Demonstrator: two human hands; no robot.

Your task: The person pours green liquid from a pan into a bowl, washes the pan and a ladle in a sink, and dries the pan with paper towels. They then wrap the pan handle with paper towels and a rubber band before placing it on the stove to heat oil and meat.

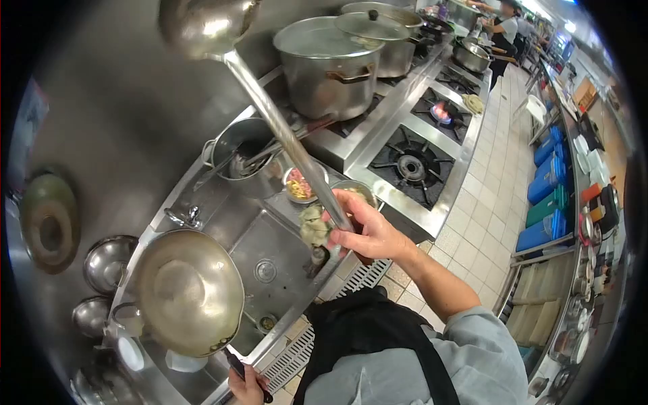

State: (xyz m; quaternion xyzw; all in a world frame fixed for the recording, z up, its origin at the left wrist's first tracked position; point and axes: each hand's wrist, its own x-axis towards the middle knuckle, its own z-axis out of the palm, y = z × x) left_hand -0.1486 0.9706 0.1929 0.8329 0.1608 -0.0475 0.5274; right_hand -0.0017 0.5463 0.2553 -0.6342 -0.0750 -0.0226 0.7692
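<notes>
— What's closest to the camera?

— The left hand [247,386], at the bottom edge, closed around the dark handle [237,368] of a wok [189,291]. The wok sits tilted over a steel sink [270,243], its bowl turned toward the camera.

— And the other hand?

— The right hand [364,226] is a little farther out, over the sink's right rim. Its fingers are wrapped around the long shaft of a ladle [283,131], and a crumpled greenish cloth [314,226] is bunched against the same hand, on its left side. I can't tell whether the cloth is pinched or just pressed there.

— Where does the ladle run?

— Up and away from the hand, slanting left, with its cup [206,23] at the top of the view, well above the wok.

— So the two hands are apart?

— Well apart; the wok lies between them, nearer the left.

— Beyond that?

— Two small bowls [300,183] just behind the right hand, one with chopped ingredients. Then a round container [243,158] holding utensils, a big stockpot [327,64], and gas burners [412,165], one farther burner lit. At the far end another person [503,30] stands by the range.
</notes>
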